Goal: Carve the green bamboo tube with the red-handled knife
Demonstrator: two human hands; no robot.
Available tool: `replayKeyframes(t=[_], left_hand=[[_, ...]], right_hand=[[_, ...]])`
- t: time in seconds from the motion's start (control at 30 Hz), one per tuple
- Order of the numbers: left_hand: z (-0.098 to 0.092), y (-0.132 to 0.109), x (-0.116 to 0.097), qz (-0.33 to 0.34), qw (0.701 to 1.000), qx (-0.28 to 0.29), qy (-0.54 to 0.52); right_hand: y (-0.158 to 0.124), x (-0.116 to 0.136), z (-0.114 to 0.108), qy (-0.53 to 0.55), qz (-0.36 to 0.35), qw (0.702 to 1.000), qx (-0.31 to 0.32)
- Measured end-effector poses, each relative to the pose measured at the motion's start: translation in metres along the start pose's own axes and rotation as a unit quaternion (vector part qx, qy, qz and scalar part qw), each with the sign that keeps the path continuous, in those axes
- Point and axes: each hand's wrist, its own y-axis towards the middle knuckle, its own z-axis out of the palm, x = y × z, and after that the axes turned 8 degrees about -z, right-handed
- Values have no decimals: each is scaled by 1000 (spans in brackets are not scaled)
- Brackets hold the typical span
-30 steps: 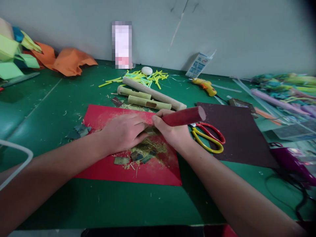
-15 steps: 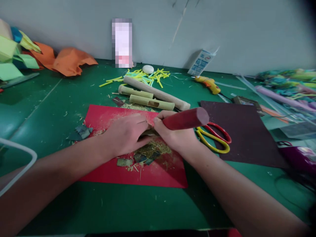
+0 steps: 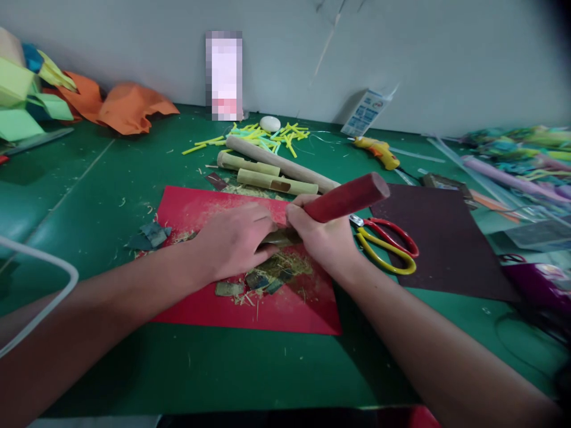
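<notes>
A red sheet (image 3: 267,315) lies on the green table, strewn with shavings (image 3: 289,264) and dark chips (image 3: 229,289). Over it, my left hand (image 3: 238,238) is closed on a greenish bamboo piece (image 3: 283,238), mostly covered by the fingers. My right hand (image 3: 323,235) grips a tool with a thick red handle (image 3: 348,197) that slants up to the right; its working end is hidden near the bamboo piece. Two bamboo tubes with cut slots, one at the front (image 3: 276,182) and one behind (image 3: 247,163), lie beyond the sheet beside a long wooden stick (image 3: 281,160).
Scissors with red and yellow handles (image 3: 388,249) rest partly on a dark sheet (image 3: 437,238). Behind are yellow strips (image 3: 292,142), a white oval object (image 3: 270,124) and a yellow glue gun (image 3: 379,151). Orange paper (image 3: 129,110) lies at the left, a purple object (image 3: 539,282) at the right.
The red handle has moved a little right and up and tilts more steeply. More of the bamboo piece shows between my hands, and the scissors' pivot has come into view.
</notes>
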Motion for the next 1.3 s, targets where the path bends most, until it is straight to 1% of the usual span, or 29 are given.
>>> replayKeyframes(t=[0.07,0.17,0.23,0.3,0.37,0.43,0.5,0.6,0.73,0.8,0.9,1.03,1.3], left_hand=[[0,0,-1,-7,1000,-2,2],[2,1,-1,-21,1000,-8,10],[4,2,0,-14,1000,-18,11],[8,4,3,-1,1000,-22,-2],[12,6,7,1,1000,-14,-22],[14,9,10,-8,999,2,-41],[14,11,10,-26,998,11,-59],[10,12,9,-51,996,23,-73],[4,13,9,-59,993,42,-94],[2,14,9,-64,991,52,-105],[2,14,8,-67,991,61,-96],[3,15,8,-77,992,64,-76],[2,16,10,-65,994,61,-66]], right_hand=[[0,0,-1,-7,-3,1000,10],[3,0,1,-31,-27,999,21],[5,-1,5,-51,-38,998,28],[6,-2,11,-87,-26,996,27],[4,-3,16,-129,-6,992,6],[2,-5,19,-149,4,989,-24],[0,-7,21,-143,7,989,-40],[-1,-9,22,-114,4,992,-47],[0,-6,20,-44,-9,996,-72],[0,-4,17,-6,-6,997,-72],[-2,-3,14,23,3,998,-60],[-1,-5,12,26,-20,995,-99],[4,-7,10,10,-31,998,-61]])
